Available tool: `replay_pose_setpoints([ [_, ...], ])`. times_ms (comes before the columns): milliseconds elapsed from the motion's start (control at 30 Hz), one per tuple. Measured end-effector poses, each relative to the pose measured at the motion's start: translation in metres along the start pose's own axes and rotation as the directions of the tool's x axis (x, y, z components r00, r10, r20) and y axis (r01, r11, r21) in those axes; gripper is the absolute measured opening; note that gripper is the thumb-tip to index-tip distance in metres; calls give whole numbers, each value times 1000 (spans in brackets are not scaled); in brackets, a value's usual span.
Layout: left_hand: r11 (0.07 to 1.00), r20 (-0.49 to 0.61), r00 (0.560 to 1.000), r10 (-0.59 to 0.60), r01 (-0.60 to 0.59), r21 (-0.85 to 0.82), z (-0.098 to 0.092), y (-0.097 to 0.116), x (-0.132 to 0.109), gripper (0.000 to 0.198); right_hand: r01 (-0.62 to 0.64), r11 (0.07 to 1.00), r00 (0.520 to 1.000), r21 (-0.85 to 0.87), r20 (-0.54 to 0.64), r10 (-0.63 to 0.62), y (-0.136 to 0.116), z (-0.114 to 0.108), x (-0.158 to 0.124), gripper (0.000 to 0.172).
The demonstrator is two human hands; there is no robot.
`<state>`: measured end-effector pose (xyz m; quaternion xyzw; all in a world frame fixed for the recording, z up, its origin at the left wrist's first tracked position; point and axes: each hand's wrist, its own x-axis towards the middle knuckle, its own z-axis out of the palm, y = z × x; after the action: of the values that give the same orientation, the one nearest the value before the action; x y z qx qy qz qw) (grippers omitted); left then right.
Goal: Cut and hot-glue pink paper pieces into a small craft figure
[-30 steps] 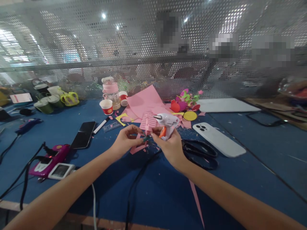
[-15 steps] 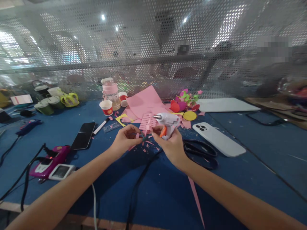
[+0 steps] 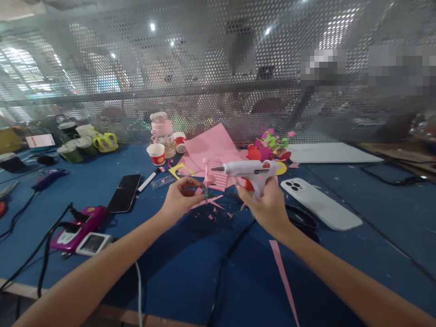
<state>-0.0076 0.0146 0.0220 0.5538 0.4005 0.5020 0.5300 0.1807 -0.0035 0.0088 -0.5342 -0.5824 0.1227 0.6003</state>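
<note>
My left hand (image 3: 182, 200) pinches a thin dark green stem (image 3: 206, 194) between thumb and fingers. A small pink paper piece (image 3: 206, 169) stands up from the stem. My right hand (image 3: 267, 206) is wrapped round a white hot glue gun (image 3: 250, 169) with an orange trigger. Its nozzle points left toward the pink piece, a short gap away. Behind them lies a pink paper sheet with dark lines (image 3: 218, 175). Pink paper scraps (image 3: 214, 202) are scattered below the stem.
Around the work lie a black phone (image 3: 124, 194), a white phone (image 3: 320, 203), black-handled scissors (image 3: 303, 218) and a magenta power strip (image 3: 80, 227) with cables. Paper cups (image 3: 156, 154), a bottle (image 3: 162, 134), a pink sheet (image 3: 213, 143) and coloured cutouts (image 3: 267, 145) stand or lie further back.
My right hand has moved right with the glue gun, and its fingers have come away from the pink paper piece. My left hand keeps its pinch on the stem. The view has shifted slightly.
</note>
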Motion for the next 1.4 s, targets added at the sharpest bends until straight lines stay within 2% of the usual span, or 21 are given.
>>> replay_pose_setpoints([
  [100,1000,1,1000,4,-4,-11,1,1,0,23,116,958,985,-262,-93,-145,4,-8,-1,27],
  [200,1000,-4,1000,6,-6,-31,1,0,1,24,166,902,964,-398,-128,-234,9,-13,-2,28],
  [300,998,0,1000,12,-12,-65,0,-1,1,25,210,847,947,-488,-113,-300,13,-14,-2,27],
  [433,992,-6,1000,-5,4,-123,0,-2,1,26,224,831,949,-510,-80,-305,13,-12,-3,24],
  [633,974,-17,998,-53,48,-223,0,-2,3,28,208,831,945,-515,-112,-306,11,-8,-6,22],
  [933,984,-12,999,-43,40,-176,1,-2,2,35,250,785,932,-567,-78,-354,13,-7,-13,28],
  [1067,986,-16,999,-40,37,-163,2,0,1,44,141,887,967,-440,-130,-218,6,-10,-10,24],
  [1167,989,-65,997,-29,19,-144,2,-1,1,51,-83,981,994,-173,-80,69,-3,-13,-5,28],
  [1200,992,-86,996,-20,9,-125,2,-2,1,52,-189,980,982,-65,-20,188,-6,-13,-3,29],
  [1267,998,-121,993,7,-15,-68,3,-3,0,53,-385,915,920,123,130,370,-12,-12,-2,32],
  [1333,999,-134,990,36,-35,8,4,-3,-2,52,-492,835,865,247,248,437,-18,-8,-2,35],
  [1400,993,-137,989,57,-43,106,7,-3,-6,51,-512,791,853,334,301,425,-22,-2,-4,35],
])
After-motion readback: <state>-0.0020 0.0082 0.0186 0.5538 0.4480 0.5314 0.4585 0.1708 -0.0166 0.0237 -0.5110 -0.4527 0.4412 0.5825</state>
